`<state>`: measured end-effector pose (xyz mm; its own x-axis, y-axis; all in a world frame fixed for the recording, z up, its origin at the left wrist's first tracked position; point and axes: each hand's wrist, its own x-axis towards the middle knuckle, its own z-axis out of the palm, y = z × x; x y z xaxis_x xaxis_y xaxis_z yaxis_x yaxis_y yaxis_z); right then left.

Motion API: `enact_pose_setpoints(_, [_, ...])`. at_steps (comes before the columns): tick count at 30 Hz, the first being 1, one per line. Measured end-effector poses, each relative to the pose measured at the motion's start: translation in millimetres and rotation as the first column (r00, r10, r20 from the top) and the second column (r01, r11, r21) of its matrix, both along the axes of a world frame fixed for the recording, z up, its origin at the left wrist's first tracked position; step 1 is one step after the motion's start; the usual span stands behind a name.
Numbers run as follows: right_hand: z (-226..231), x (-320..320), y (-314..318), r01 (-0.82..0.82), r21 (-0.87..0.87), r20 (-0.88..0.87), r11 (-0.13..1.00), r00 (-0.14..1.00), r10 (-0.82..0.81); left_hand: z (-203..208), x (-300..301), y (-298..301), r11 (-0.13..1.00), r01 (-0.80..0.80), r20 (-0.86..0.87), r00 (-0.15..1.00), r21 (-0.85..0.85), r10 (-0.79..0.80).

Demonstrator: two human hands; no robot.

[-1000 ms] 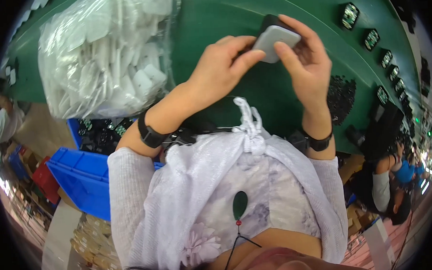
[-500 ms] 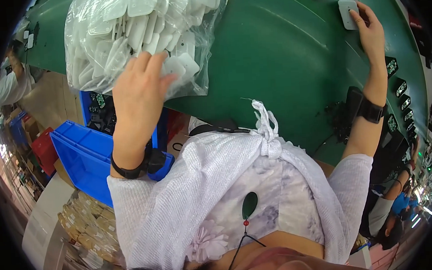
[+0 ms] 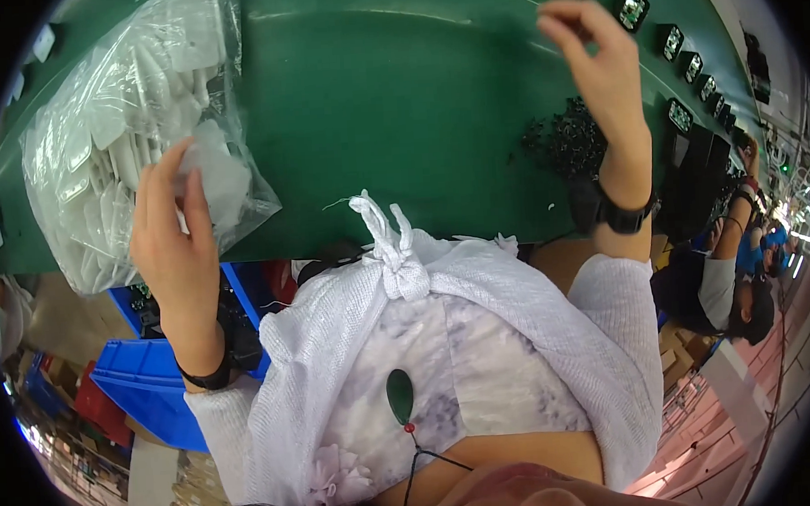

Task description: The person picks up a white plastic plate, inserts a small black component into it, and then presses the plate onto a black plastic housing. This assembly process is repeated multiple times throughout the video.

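The left hand (image 3: 173,236) is seen at the open lower edge of a clear plastic bag (image 3: 96,132) that lies on the green belt (image 3: 397,98). Its fingers (image 3: 193,195) are closed in a pinch on 1 white plastic piece (image 3: 218,176) at the bag's mouth, thumb on the near side and the other fingers behind. The piece lies directly against the fingertips, on the side toward the middle of the belt; its long axis cannot be told, since the film of the bag blurs its outline. The bag is packed with many like white pieces, too many and too overlapped to be counted.

The right hand (image 3: 601,69) is raised well apart from the bag, over the far right part of the belt. Its fingers are loosely curled and nothing is seen held in them. The left hand is therefore by far the nearer to the white pieces.

1 bag is counted. 1 loose heap of small dark parts (image 3: 568,139) lies on the belt just left of the right wrist. At least 5 small dark-framed units (image 3: 632,7) are counted in a row along the belt's far right edge; more may be hidden at the rim. 1 blue bin (image 3: 147,395) stands below the belt's near edge, under the left forearm. 1 dark band is worn on each wrist. Another seated person (image 3: 727,282) is seen at the right.
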<state>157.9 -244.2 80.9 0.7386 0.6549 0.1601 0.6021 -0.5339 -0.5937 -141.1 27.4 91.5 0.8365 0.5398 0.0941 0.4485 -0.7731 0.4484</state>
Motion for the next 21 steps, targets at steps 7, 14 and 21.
enact_pose_setpoints(7, [8.3,-71.5,-49.9,-0.197,-0.276,-0.081,0.941,0.98,0.182,-22.6,62.9,-43.6,0.656,0.251,0.32,0.947,-0.712,-0.015])
enact_pose_setpoints(14, [-11.4,-84.1,-65.0,-0.04,-0.241,0.063,0.97,0.996,0.057,-42.9,94.4,-74.6,0.468,0.321,0.347,0.937,-0.823,-0.032])
enact_pose_setpoints(21, [-26.0,-76.7,-63.2,-0.076,-0.196,0.068,0.978,0.994,0.091,-57.0,112.1,-87.9,0.391,0.368,0.364,0.927,-0.844,-0.086])
